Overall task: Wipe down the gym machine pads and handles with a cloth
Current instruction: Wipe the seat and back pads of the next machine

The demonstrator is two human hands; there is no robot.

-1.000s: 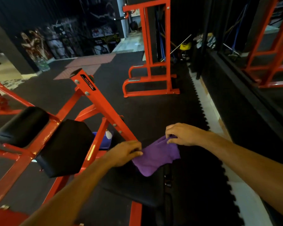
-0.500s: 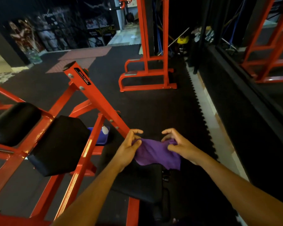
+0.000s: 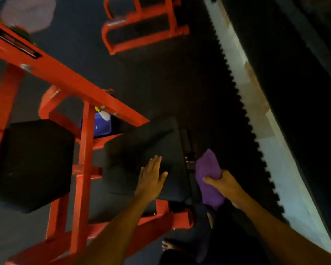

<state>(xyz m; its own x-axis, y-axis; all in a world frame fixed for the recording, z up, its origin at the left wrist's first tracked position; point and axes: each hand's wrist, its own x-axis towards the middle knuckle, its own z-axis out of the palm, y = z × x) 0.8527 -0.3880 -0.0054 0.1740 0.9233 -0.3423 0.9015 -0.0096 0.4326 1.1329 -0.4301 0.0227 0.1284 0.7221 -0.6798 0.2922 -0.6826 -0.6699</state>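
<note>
1. The left hand [image 3: 151, 176] is lying flat on the seat pad [image 3: 147, 150], fingers straight and together, holding nothing.
2. The right hand [image 3: 225, 185] is gripping the cloth [image 3: 208, 173] (purple, bunched), fingers curled round its middle.
3. The cloth is hanging just beside the pad's right edge, one end pointing up, the other drooping below the hand.
4. A second pad [image 3: 32, 163] is sitting to the left on the red frame [image 3: 65, 79].
5. A blue bottle [image 3: 101, 125] is lying on the floor behind the frame.
</note>
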